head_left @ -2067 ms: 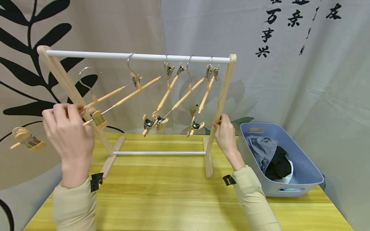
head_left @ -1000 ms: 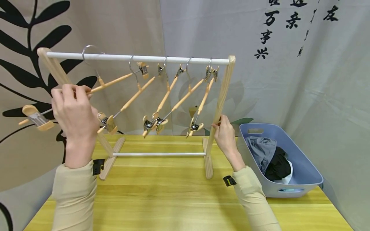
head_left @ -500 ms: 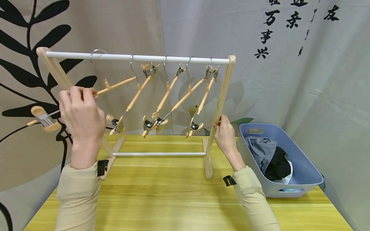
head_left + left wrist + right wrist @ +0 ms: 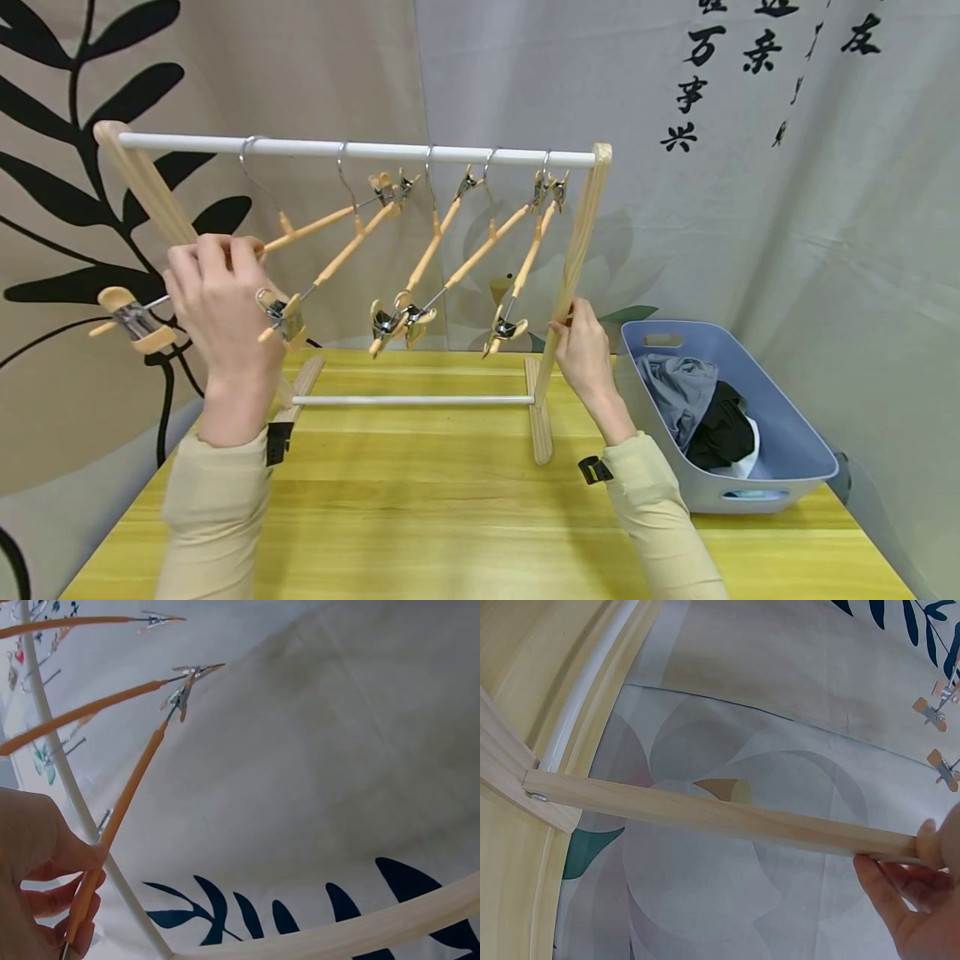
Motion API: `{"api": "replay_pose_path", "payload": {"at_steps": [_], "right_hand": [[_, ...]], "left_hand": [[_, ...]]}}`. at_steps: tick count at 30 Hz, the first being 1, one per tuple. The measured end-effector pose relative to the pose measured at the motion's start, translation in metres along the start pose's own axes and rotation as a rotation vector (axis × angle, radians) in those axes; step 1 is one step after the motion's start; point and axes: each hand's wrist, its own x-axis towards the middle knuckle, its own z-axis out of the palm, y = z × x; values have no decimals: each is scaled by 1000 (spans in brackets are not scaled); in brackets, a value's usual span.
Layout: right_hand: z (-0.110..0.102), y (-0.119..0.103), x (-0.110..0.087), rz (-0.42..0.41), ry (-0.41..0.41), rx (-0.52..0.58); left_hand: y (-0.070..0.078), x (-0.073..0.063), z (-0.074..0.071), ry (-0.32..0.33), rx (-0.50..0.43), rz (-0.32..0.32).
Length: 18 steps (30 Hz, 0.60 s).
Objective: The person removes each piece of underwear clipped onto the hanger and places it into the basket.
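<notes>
My left hand grips a wooden clip hanger by its bar, near the left end of a tabletop garment rack. The hanger's metal hook sits over the white top rail. In the left wrist view, thumb and fingers wrap the hanger bar. Several more clip hangers, such as a neighbouring hanger, hang bare along the rail to the right. My right hand holds the rack's right wooden post; the right wrist view has thumb and fingers pinching the post.
A blue-grey laundry bin stands on the right of the wooden table. Grey clothing and black clothing lie inside. The rack's lower white bar runs low over the table. A printed curtain hangs behind.
The held hanger's hook was off the rail to the left and lower; it has gone up and over the rail. My left hand rose, then shifted right and slightly down. My right hand stayed put.
</notes>
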Motion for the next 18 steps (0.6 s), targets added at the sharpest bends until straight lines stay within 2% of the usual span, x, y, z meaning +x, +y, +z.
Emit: {"api": "replay_pose_path", "payload": {"at_steps": [5,12,18], "right_hand": [[1,0,0,5,2,6],[1,1,0,-9,6,0],[0,1,0,-6,4,6]], "left_hand": [[7,-3,2,46,-26,24],[12,-9,3,62,-67,17],[17,-15,0,16,-91,28]]}}
